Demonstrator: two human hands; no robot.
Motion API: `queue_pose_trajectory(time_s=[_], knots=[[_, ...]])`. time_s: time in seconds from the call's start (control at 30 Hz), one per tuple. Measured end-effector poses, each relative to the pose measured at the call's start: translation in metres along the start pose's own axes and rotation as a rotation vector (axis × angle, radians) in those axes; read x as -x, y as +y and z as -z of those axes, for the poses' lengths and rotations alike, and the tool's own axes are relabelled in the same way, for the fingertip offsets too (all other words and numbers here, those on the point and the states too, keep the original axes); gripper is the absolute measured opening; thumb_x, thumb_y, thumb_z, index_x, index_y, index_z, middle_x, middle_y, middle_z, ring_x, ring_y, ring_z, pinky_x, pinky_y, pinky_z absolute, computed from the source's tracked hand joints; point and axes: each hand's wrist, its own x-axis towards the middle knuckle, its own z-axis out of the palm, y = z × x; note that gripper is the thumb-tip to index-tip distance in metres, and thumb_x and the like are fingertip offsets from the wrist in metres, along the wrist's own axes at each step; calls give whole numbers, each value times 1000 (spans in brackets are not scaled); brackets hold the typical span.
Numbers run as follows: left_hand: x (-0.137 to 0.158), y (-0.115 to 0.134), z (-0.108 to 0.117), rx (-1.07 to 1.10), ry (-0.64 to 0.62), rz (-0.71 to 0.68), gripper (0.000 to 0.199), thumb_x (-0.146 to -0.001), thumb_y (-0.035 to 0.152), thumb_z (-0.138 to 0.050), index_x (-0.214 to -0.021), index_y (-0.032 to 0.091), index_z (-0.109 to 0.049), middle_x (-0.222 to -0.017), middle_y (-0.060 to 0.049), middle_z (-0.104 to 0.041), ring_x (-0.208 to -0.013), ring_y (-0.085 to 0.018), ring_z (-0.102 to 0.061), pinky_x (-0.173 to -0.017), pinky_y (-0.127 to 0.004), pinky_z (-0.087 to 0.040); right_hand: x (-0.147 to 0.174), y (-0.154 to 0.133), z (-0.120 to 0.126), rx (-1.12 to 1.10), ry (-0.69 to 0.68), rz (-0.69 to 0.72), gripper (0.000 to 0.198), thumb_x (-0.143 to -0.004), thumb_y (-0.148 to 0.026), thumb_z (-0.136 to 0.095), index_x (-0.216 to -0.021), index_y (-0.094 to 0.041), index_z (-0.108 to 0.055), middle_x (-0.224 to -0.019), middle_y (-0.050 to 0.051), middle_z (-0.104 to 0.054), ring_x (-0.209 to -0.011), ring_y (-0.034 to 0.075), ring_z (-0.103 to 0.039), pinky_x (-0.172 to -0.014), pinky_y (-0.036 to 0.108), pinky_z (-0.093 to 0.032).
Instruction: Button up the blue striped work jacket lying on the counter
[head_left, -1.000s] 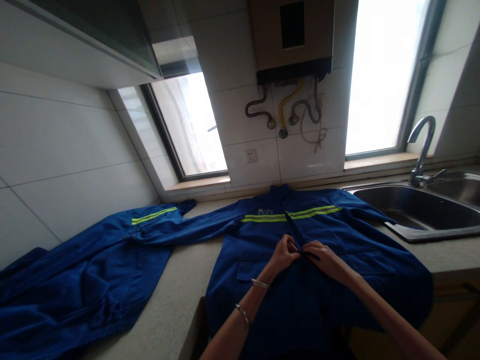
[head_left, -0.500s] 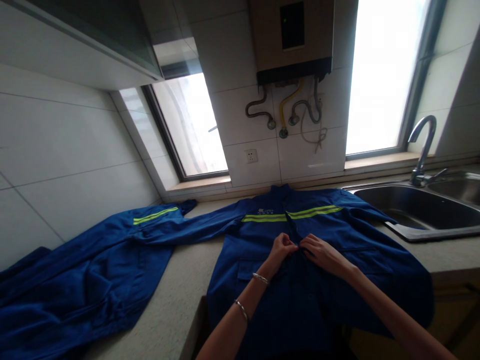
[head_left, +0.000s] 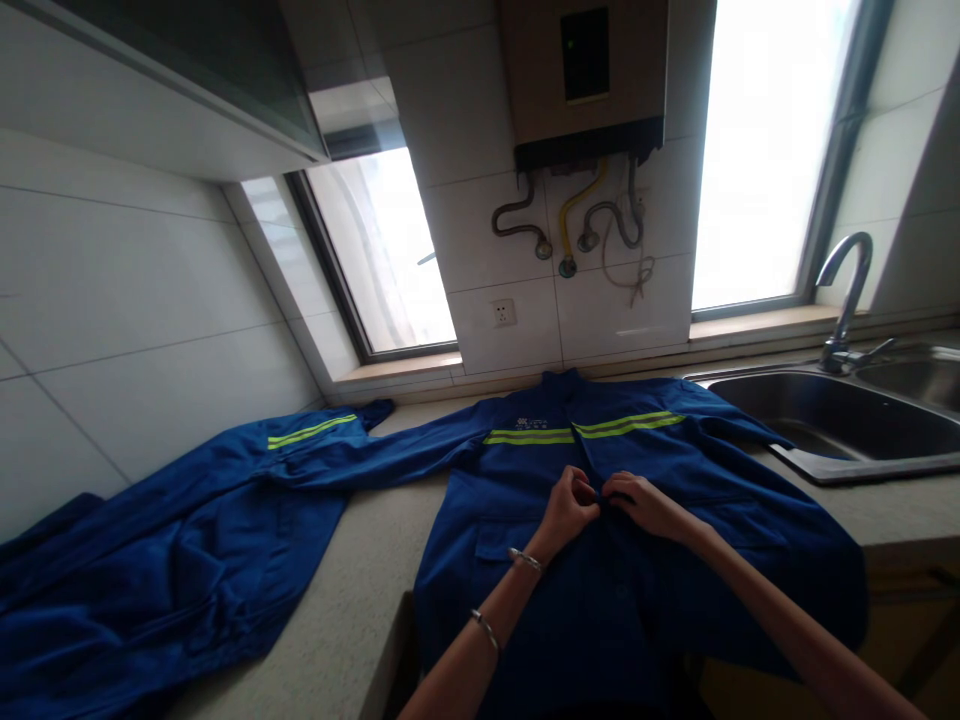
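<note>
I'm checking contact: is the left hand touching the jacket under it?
Touching: in the head view, the left hand pinches the jacket at its front opening.

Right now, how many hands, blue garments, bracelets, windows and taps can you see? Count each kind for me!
Hands: 2 (left hand, right hand)
Blue garments: 2 (middle garment, garment at the left)
Bracelets: 2 (upper bracelet, lower bracelet)
Windows: 2 (left window, right window)
Taps: 1 (tap by the sink)
Total: 9
</note>
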Motion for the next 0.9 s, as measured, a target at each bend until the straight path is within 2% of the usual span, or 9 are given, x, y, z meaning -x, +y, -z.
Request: queue_pose_trajectory(time_s=[0.23,0.53,0.6,0.7,0.9], knots=[[5,9,-1,-26,67,-54,42,-63,9,-63,-99,19,-44,-76,0,-66,-68,-15,-63,-64,-24,-46,-10,15,0,-90,-21,-58,16,-78,-16,-53,-87,-17,-66,-88,4,-65,-82,18,-59,-77,30,-45],[7,18,-4,-95,237,-22,46,-61,5,-62,-101,20,-44,-70,2,-67,-67,-16,-65,-66,-25,-47,-18,17,-1,-109,-27,-39,14,-77,-17,-53,-84,-16,-66,-83,3,-64,-77,17,-58,-72,27,-44],[6,18,-3,-72,216,-25,46,-61,5,-62,-101,20,-45,-72,1,-67,-68,-16,-65,-67,-25,-48,-18,15,-1,-88,-11,-41,14,-76,-17,-53,-83,-16,-65,-81,2,-63,-74,16,-57,-70,26,-44],[5,16,-1,8,115,-18,45,-62,8,-65,-101,19,-46,-77,-1,-68,-71,-16,-66,-68,-25,-48,-13,13,-2,-83,28,-67,15,-76,-16,-52,-84,-16,-65,-79,2,-63,-71,15,-56,-67,26,-43],[1,7,2,114,-11,19,42,-64,11,-70,-99,17,-48,-81,-3,-67,-74,-15,-64,-71,-26,-48,-6,21,-11,-214,93,-158,16,-76,-20,-53,-88,-16,-64,-79,2,-65,-71,16,-59,-68,28,-46]])
